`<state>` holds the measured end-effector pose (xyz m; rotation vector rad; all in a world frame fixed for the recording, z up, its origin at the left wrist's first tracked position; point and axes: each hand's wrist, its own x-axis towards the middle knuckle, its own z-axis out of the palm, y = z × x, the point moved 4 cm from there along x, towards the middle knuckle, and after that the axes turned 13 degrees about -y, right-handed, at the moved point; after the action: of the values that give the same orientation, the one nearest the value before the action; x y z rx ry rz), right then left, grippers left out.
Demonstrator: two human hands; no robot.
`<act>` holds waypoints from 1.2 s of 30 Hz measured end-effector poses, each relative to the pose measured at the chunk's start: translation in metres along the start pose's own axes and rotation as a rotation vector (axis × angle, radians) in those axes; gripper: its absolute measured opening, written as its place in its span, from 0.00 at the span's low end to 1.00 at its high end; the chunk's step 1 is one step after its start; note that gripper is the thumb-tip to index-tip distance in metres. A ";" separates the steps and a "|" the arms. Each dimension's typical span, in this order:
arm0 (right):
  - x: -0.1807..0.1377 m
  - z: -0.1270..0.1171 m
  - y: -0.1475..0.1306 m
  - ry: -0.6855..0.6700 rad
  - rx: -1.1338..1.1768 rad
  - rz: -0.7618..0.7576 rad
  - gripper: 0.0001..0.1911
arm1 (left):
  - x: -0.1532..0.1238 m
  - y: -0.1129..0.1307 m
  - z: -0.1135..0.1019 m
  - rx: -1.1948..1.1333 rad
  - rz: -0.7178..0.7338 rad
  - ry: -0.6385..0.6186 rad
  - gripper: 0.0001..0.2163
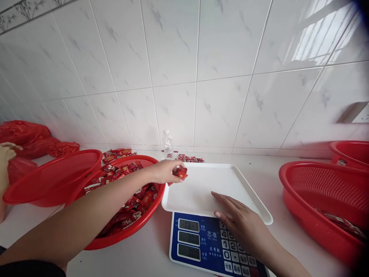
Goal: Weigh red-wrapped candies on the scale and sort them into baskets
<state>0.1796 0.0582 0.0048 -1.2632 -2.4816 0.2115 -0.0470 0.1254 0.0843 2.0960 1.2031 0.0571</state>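
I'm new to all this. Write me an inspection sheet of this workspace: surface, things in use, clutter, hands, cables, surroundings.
Surface: pale counter with a few dark specks.
Things in use: blue-panelled scale with white tray; red basket holding wrapped packets.
Clutter: clear bottle and loose packets near the wall; red bags far left.
Hands: left hand grips at least one red packet over the tray's left side; right hand open at its near edge, contact unclear.
Cables: nothing seen.
Surroundings: tiled wall; more red baskets on both sides.
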 end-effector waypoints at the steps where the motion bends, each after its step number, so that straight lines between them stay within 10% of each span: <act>1: 0.000 0.000 0.000 -0.007 0.016 0.011 0.23 | 0.007 0.004 0.008 0.002 0.028 -0.030 0.19; 7: 0.000 -0.004 -0.001 -0.002 0.074 0.066 0.24 | 0.020 -0.002 0.010 0.182 0.030 -0.004 0.26; 14: -0.001 0.000 0.002 0.034 0.059 0.051 0.21 | -0.026 -0.079 -0.021 0.262 -0.358 0.022 0.19; 21: -0.001 -0.003 0.007 0.067 0.117 0.027 0.18 | -0.046 -0.134 0.007 0.322 -0.513 -0.110 0.36; 29: 0.000 -0.011 -0.001 0.114 0.122 -0.020 0.15 | -0.031 -0.140 0.020 0.345 -0.381 0.076 0.11; 36: 0.000 -0.006 0.001 0.122 0.091 -0.028 0.15 | -0.043 -0.116 -0.019 0.265 -0.315 0.201 0.08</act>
<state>0.1827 0.0590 0.0098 -1.1684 -2.3576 0.2305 -0.1647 0.1394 0.0422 2.1335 1.7317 -0.0389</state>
